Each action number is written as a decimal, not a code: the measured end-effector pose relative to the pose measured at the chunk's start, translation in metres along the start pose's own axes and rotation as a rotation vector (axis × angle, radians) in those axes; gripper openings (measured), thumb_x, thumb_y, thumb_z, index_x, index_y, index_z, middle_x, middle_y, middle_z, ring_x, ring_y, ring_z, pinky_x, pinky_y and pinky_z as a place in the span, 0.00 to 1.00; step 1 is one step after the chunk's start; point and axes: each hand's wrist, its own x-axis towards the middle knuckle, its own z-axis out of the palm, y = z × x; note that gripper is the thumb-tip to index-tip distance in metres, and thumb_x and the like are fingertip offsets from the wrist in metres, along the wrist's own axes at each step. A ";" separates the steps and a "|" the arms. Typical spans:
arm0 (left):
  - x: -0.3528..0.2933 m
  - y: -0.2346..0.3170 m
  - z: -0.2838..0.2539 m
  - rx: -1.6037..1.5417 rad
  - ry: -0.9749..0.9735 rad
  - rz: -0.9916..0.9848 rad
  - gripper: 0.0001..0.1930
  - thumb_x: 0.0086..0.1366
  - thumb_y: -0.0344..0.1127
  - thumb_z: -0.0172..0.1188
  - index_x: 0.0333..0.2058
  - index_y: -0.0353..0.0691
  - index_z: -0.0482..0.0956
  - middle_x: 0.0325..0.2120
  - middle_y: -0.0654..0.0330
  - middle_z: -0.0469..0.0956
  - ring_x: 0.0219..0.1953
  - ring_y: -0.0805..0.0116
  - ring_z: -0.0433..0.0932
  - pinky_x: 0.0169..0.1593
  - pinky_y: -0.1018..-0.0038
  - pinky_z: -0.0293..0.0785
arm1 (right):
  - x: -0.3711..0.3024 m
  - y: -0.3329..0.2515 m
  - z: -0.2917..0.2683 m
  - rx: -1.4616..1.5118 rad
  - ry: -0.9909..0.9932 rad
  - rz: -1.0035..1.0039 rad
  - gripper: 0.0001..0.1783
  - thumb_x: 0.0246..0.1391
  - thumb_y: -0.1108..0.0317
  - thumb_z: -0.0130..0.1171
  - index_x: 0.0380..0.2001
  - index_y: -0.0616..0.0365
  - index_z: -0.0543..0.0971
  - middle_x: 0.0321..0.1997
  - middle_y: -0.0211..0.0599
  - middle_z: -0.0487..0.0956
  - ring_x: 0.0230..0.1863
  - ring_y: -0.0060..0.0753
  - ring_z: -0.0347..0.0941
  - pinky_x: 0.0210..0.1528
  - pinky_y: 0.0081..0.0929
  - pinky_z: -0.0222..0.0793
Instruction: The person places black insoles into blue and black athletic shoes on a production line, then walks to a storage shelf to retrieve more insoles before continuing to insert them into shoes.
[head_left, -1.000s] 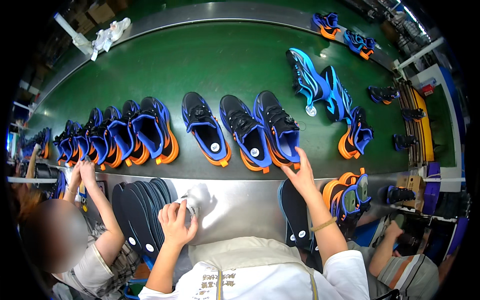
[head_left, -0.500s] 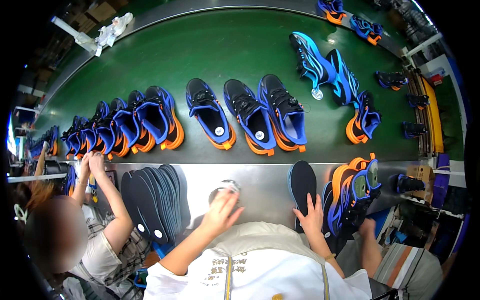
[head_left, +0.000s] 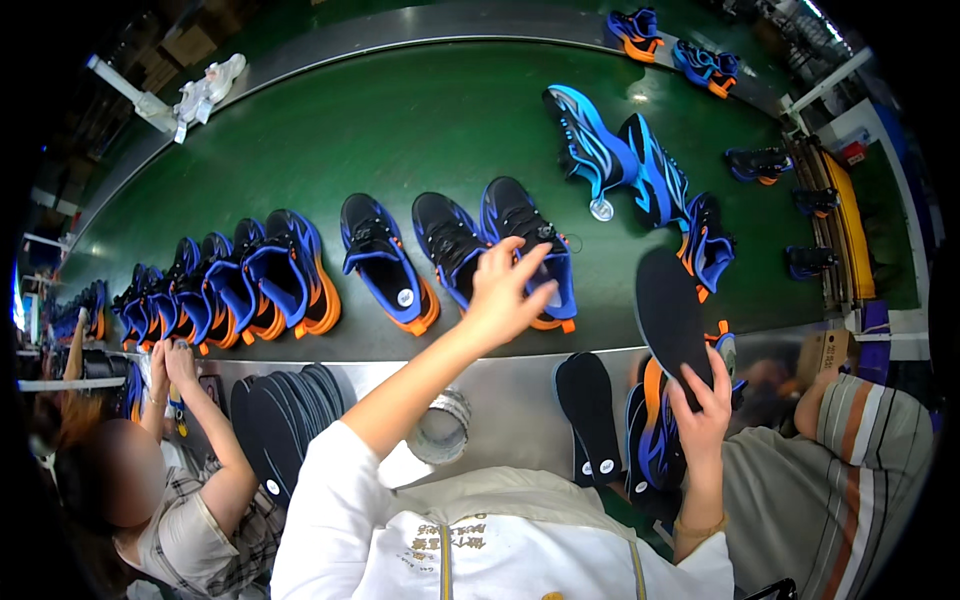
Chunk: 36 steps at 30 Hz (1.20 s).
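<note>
My right hand (head_left: 703,405) grips the heel end of a black insole (head_left: 670,305), which is raised with its other end pointing away from me. My left hand (head_left: 512,295) reaches over the belt with fingers spread, at the opening of a black and blue sneaker (head_left: 515,205). Whether its fingertips touch that shoe I cannot tell. Left of it stand another black sneaker (head_left: 440,225) and one with a white round sticker inside (head_left: 385,250). More insoles (head_left: 585,400) lie on the metal ledge left of my right hand.
A round, whitish container (head_left: 440,428) sits on the metal ledge (head_left: 510,400), near a stack of insoles (head_left: 290,410). A row of sneakers (head_left: 285,260) lines the green belt (head_left: 400,120). Light-blue sneakers (head_left: 600,140) lie farther right. Co-workers sit on both sides, with one's hands (head_left: 172,362) at the left.
My left hand has moved from above the round container out to the sneaker on the belt. My right hand has lifted an insole off the ledge, and my view has shifted slightly.
</note>
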 end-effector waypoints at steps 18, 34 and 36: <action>0.084 -0.058 0.045 -0.374 -0.185 -0.571 0.19 0.60 0.45 0.53 0.22 0.32 0.67 0.13 0.60 0.63 0.19 0.76 0.62 0.23 0.74 0.61 | 0.107 -0.017 0.174 -0.284 -0.607 -0.186 0.07 0.42 0.72 0.50 0.24 0.61 0.76 0.34 0.43 0.74 0.37 0.40 0.72 0.37 0.32 0.70; 0.067 -0.058 0.042 -0.439 -0.101 -0.485 0.19 0.56 0.46 0.56 0.36 0.34 0.74 0.21 0.56 0.74 0.25 0.70 0.73 0.31 0.73 0.68 | 0.148 -0.020 0.154 -0.107 -1.062 -0.083 0.10 0.37 0.66 0.56 0.22 0.62 0.79 0.33 0.52 0.73 0.38 0.49 0.71 0.41 0.37 0.69; 0.070 -0.058 0.042 -0.430 -0.199 -0.518 0.17 0.56 0.46 0.56 0.32 0.35 0.76 0.20 0.56 0.74 0.25 0.70 0.73 0.31 0.72 0.68 | 0.139 -0.013 0.170 -0.146 -1.010 -0.153 0.09 0.38 0.68 0.54 0.22 0.62 0.79 0.33 0.52 0.73 0.38 0.49 0.71 0.42 0.37 0.69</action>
